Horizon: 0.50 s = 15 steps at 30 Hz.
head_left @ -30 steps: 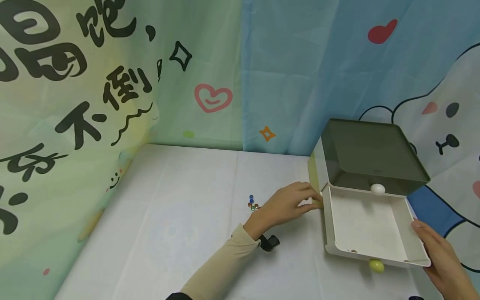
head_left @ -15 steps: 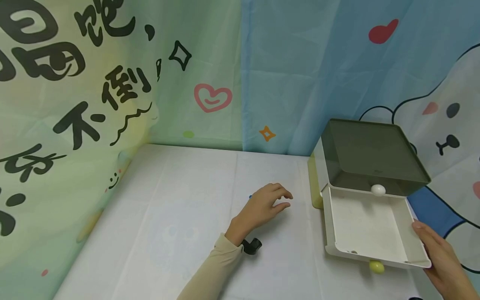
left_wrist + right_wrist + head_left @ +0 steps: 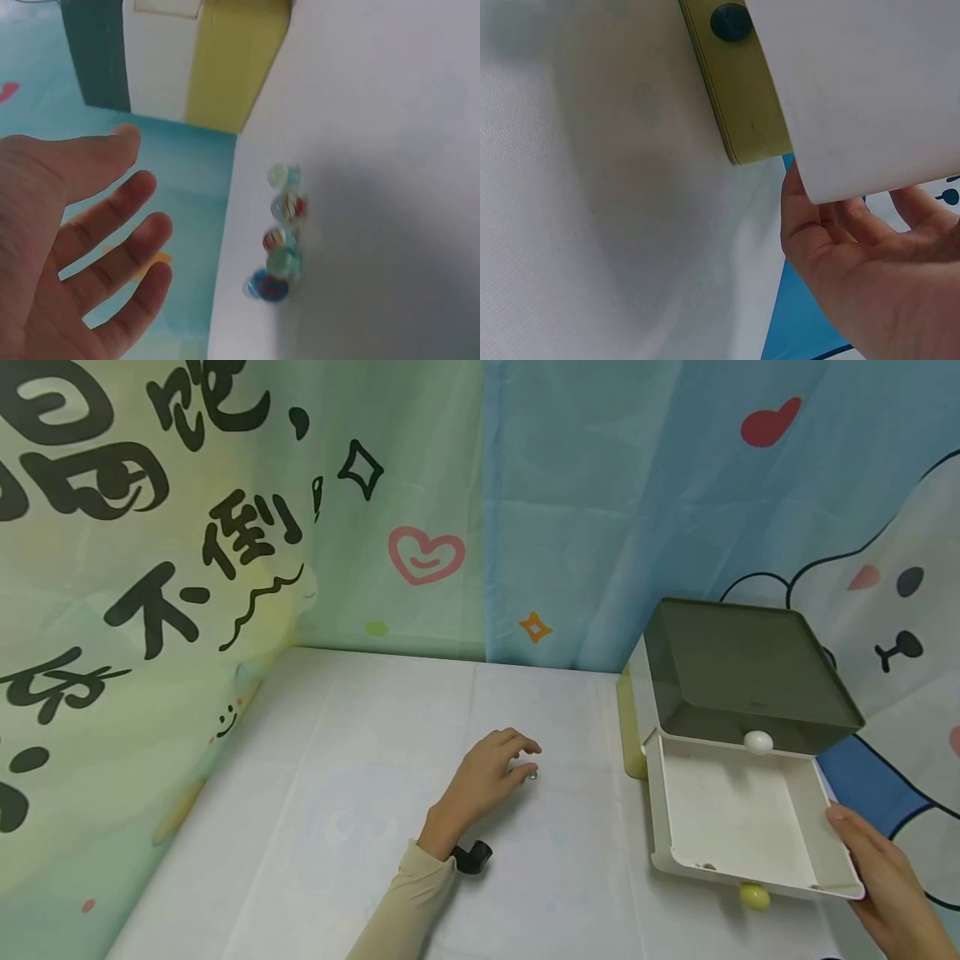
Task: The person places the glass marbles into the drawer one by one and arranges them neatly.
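My left hand hovers above the white table, its fingers relaxed and apart, with nothing between them. Several glass marbles lie in a loose row on the table close to that hand; most are hidden behind it in the head view, where one marble peeks out by the thumb. At the right, a small box has its white drawer pulled out, with a yellow-green knob on the front. My right hand grips the drawer's right side near the front corner, as the right wrist view also shows.
A dark green upper drawer with a white knob sits above the pulled-out one. The box's yellow-green base stands on the table. Printed cloth hangs behind and at the left.
My left hand has moved left, from beside the box to over the marbles, which it now mostly covers. My right hand and the drawer have stayed in place.
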Available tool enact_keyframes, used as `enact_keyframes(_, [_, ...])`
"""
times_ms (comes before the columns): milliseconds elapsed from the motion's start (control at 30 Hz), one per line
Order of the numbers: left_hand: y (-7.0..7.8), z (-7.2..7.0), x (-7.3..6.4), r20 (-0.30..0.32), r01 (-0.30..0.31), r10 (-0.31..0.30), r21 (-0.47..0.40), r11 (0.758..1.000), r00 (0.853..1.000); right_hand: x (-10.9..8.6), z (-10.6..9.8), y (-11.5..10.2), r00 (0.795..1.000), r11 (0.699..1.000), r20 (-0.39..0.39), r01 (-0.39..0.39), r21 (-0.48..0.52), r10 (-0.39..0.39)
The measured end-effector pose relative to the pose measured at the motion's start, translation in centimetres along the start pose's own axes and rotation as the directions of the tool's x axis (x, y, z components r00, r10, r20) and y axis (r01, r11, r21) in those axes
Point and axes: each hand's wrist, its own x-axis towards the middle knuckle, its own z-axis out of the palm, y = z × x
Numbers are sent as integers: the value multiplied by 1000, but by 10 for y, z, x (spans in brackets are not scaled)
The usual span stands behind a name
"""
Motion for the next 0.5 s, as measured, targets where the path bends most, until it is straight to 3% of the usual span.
enact_keyframes(500, [-29, -7, -19, -81, 129, -124, 61, 990, 989, 0, -1, 1, 999, 999, 14, 28, 39, -29])
